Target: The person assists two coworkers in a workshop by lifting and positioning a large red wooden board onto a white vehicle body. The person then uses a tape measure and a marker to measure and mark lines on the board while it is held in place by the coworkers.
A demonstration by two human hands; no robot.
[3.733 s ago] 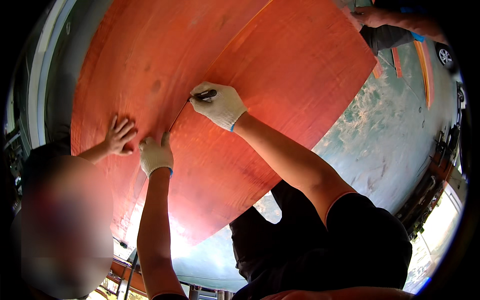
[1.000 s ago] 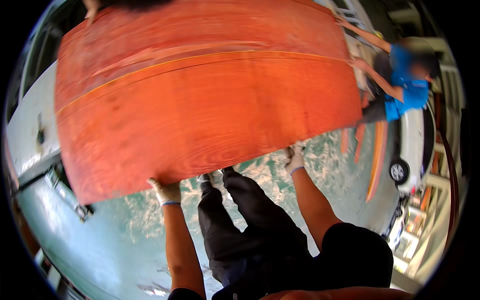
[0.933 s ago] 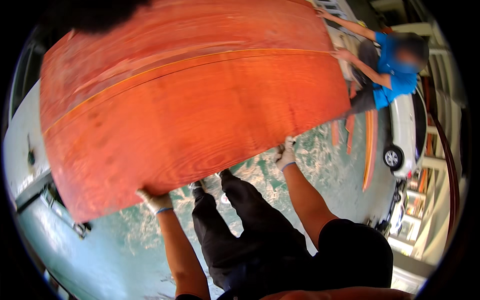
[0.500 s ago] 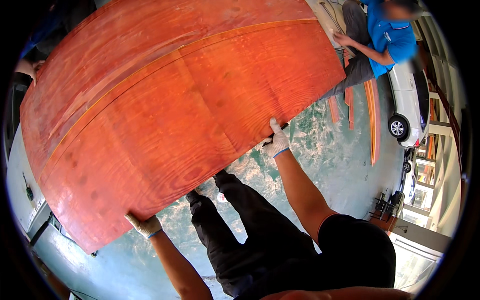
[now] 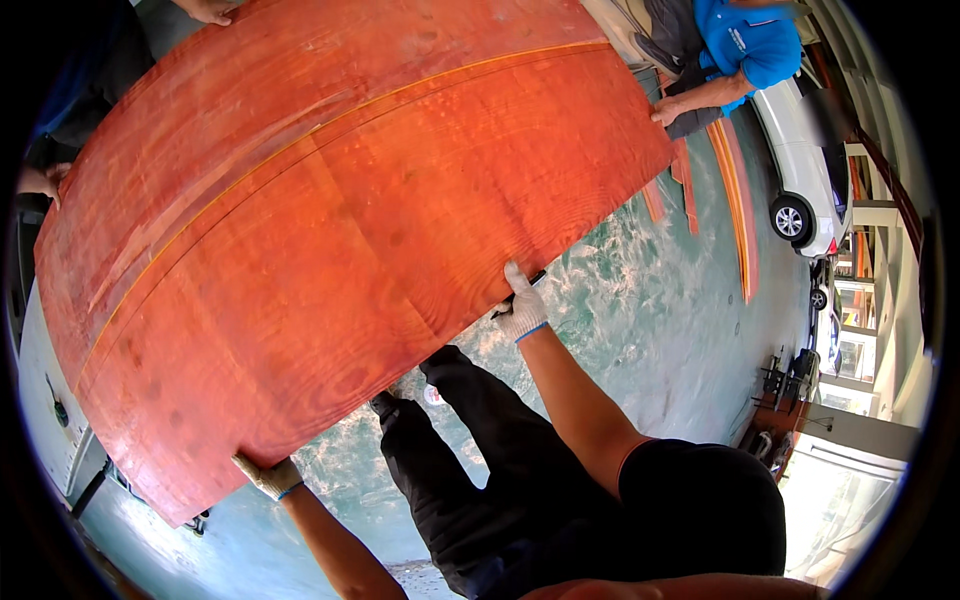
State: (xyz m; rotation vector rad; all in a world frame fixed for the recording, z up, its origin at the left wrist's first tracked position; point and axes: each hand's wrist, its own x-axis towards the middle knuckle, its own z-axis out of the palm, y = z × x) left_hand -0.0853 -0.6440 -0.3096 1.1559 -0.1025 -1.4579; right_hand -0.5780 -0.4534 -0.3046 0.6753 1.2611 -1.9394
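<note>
A large orange-red plywood sheet (image 5: 330, 260) spans the view, with a second reddish sheet (image 5: 330, 60) along its far side, parted by a thin yellowish edge. My left hand (image 5: 268, 476), in a pale work glove, is closed on the near edge toward the left corner. Further right along that edge, my gloved right hand (image 5: 522, 308) grips the sheet, thumb on top and fingers mostly hidden below. A small dark item shows beside the right hand; I cannot make out what it is.
At the right end, a person in a blue shirt (image 5: 750, 45) has a hand (image 5: 665, 110) at the sheet's edge. Another person's hands (image 5: 45, 183) touch the far left edge. Long wood strips (image 5: 735, 210) lie on the green floor (image 5: 640, 290). A white car (image 5: 800, 150) stands beyond.
Both my hands and the sheet's near edge appear slightly further left. The blue-shirted person's hand has come down to the sheet's edge. A second hand now shows at the far left.
</note>
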